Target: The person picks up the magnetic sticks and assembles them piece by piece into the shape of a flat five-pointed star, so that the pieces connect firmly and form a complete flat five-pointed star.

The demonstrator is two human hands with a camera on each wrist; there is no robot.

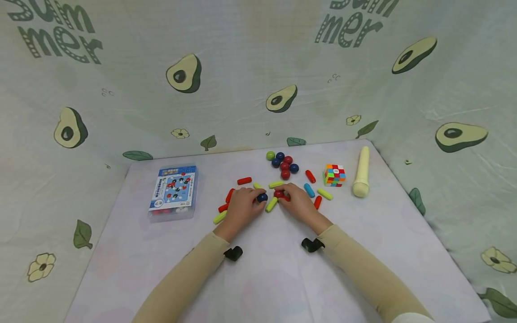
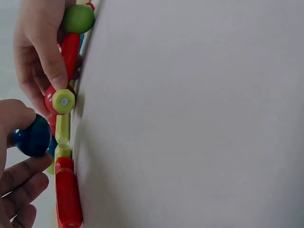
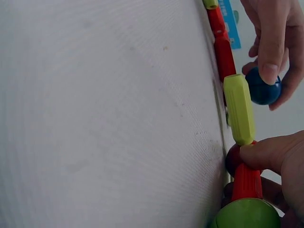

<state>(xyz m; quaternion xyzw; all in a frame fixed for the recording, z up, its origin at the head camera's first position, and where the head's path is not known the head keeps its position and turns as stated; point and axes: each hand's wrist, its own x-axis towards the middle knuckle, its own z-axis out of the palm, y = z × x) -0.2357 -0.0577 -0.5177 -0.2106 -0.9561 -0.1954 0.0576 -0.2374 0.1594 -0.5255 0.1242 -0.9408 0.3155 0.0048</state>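
My left hand pinches a dark blue ball between thumb and fingertips. In the left wrist view that ball is held beside several rods. Just to its right, my right hand grips a red ball. A yellow-green rod extends from the red ball toward the person. Under the right hand, a red rod runs from the red ball to a green ball; the palm hides this green ball in the head view.
Red rods and yellow-green rods lie around both hands, with a blue rod at right. Behind is a cluster of balls. A boxed molecule model kit stands left; a puzzle cube and pale yellow stick right.
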